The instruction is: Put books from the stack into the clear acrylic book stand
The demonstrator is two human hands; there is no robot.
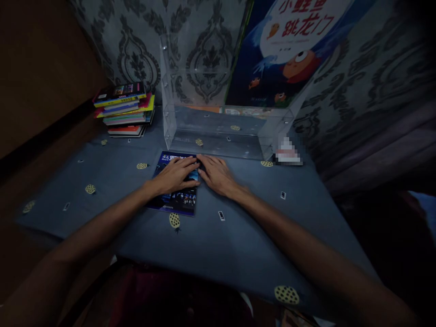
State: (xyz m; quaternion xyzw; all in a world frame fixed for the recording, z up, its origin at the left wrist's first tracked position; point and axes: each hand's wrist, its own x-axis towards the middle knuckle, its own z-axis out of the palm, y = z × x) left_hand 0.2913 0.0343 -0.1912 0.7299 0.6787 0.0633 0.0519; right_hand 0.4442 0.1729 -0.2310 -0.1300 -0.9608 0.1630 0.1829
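A dark blue magazine (173, 200) lies on the cloth-covered table, its cover up. My left hand (175, 174) rests flat across the upper part of it, fingers stretched toward the right edge. At the magazine's upper right corner lies my right hand (215, 174), its fingers extended and its fingertips beside those of my left hand. Nothing is visible inside either hand. Just behind the hands stands a clear acrylic rack (218, 145) with low front panels.
A stack of books (126, 109) sits at the table's back left. A blue picture book (262, 86) leans upright in the rack's right side. A pixelated object (288, 152) is right of the rack. Patterned wallpaper (136, 54) covers the wall behind; the grey-blue tablecloth (252, 245) bears pineapple prints.
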